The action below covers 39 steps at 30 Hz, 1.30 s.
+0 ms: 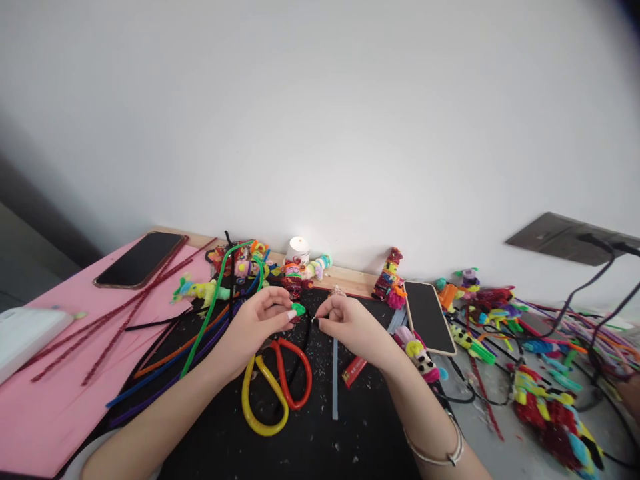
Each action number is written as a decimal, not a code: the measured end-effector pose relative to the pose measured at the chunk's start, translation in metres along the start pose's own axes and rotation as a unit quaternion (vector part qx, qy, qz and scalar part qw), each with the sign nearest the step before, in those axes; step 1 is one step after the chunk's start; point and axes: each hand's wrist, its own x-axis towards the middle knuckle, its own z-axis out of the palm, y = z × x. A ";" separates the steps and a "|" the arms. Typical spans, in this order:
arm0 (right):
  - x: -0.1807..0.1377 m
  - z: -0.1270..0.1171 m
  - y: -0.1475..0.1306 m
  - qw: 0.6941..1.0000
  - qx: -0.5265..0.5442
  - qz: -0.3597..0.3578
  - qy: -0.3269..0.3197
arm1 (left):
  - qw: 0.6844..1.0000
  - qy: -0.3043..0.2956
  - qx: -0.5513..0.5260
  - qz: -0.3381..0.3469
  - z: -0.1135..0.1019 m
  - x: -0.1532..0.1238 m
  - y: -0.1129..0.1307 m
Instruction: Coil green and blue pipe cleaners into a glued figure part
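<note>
black mat [370,427] underlies my work; scissors [286,398] lie near, handles toward me, likely for reach; my right hand [350,327] pinches fingers together, on what i can't tell; my left hand [263,317] clamps a green piece [299,309], centre, presumably steadying it

I am reading no legible text, brand or number. Straight beyond the grip of the left hand [265,313], the white cup [299,248] is carrying a dark printed mark, too small for me to make out. Nearer than the grip of the right hand [350,327], the red strip [354,371] is showing pale marks, also unreadable.
</note>
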 end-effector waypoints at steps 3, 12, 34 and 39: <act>-0.009 0.012 -0.008 0.997 -0.078 -0.003 -0.022 | 0.998 0.050 0.009 0.037 -0.006 0.005 0.001; -0.033 0.097 -0.031 0.941 -0.335 -0.026 -0.037 | 0.973 0.152 0.061 0.165 -0.021 0.014 0.002; -0.046 0.024 0.024 0.923 0.313 0.107 -0.196 | 0.951 0.224 -0.034 0.212 -0.024 0.014 0.012; -0.054 0.030 0.039 0.921 0.339 0.077 -0.176 | 0.966 0.178 -0.114 0.147 -0.017 0.009 0.015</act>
